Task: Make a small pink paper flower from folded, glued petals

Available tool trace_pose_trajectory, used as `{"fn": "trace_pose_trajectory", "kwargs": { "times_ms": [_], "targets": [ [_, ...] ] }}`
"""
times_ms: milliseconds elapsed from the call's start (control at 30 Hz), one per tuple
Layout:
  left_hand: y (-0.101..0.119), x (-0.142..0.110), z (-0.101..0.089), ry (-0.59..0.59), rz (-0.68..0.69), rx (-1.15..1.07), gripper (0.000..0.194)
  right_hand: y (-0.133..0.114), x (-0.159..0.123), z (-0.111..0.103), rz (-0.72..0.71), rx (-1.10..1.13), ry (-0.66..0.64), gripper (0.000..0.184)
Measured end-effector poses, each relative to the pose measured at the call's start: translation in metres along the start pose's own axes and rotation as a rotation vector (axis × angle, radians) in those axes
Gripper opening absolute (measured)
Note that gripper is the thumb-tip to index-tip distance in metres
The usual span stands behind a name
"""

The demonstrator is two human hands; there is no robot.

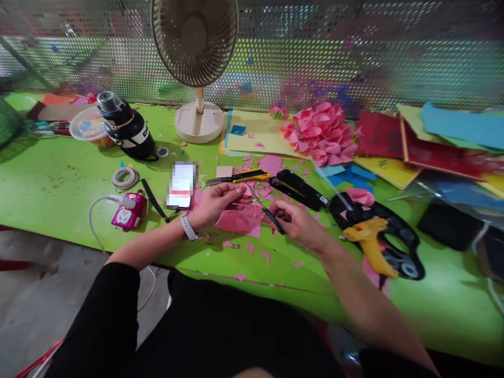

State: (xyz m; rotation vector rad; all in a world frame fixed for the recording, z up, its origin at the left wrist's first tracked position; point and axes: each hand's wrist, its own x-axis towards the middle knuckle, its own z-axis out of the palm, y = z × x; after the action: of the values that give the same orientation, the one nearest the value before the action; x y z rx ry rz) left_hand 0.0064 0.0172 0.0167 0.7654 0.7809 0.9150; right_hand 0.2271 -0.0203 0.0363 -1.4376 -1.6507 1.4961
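Over the green table, my left hand (pixel 220 202) pinches a small piece of pink paper (pixel 247 192) between thumb and fingers. My right hand (pixel 293 219) grips dark-handled scissors (pixel 273 219), whose blades point up and left at that paper. Pink paper sheets (pixel 238 223) lie on the table under both hands, with small pink offcuts scattered around. Just beyond the hands lie a yellow and black utility knife (pixel 252 175) and a black stapler (pixel 299 189). A pile of folded pink paper petals (pixel 321 134) sits farther back.
A fan (pixel 199 123) and a black bottle (pixel 128 128) stand at the back. Left of my hands are a blurred phone (pixel 181 185), a tape roll (pixel 125 178) and a pink power adapter (pixel 129 211) with its cable. A yellow glue gun (pixel 370 244) lies right.
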Motion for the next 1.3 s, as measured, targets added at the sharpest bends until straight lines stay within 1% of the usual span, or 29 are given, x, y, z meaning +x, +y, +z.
{"fn": "trace_pose_trajectory", "kwargs": {
  "times_ms": [133,233,367,467,567,700,967,1067,1167,1233,1300],
  "targets": [
    [0.002,0.0,0.0,-0.031,-0.002,0.079,0.045,0.001,-0.001,-0.001,0.003,0.01,-0.023,0.047],
    [0.001,0.0,-0.002,-0.058,-0.011,0.103,0.044,0.0,0.0,-0.001,-0.015,0.011,-0.014,0.049],
    [-0.001,0.002,-0.005,-0.035,-0.004,0.092,0.043,-0.001,0.0,-0.001,-0.023,0.018,0.006,0.05],
    [-0.001,0.003,-0.006,-0.017,0.005,0.103,0.043,-0.001,-0.001,-0.002,-0.008,0.025,-0.006,0.049],
    [0.0,0.004,-0.007,-0.036,0.001,0.13,0.045,0.0,-0.001,-0.003,0.011,0.036,-0.033,0.048],
    [-0.001,0.006,-0.009,-0.064,-0.005,0.132,0.046,0.001,-0.002,-0.004,0.0,0.031,-0.03,0.046],
    [0.001,0.011,-0.015,-0.086,-0.045,0.142,0.037,-0.001,-0.001,-0.003,-0.022,0.023,-0.013,0.049],
    [0.004,0.011,-0.015,-0.069,-0.049,0.128,0.033,0.005,0.002,-0.008,-0.045,0.026,0.063,0.048],
    [0.008,0.012,-0.015,-0.031,-0.059,0.091,0.027,0.017,0.01,-0.02,-0.067,-0.04,0.25,0.045],
    [0.009,0.013,-0.015,0.009,-0.071,0.046,0.023,0.026,0.016,-0.028,-0.06,-0.205,0.38,0.039],
    [0.008,0.015,-0.014,0.055,-0.099,0.005,0.022,0.033,0.021,-0.035,-0.021,-0.442,0.454,0.029]
  ]
}}
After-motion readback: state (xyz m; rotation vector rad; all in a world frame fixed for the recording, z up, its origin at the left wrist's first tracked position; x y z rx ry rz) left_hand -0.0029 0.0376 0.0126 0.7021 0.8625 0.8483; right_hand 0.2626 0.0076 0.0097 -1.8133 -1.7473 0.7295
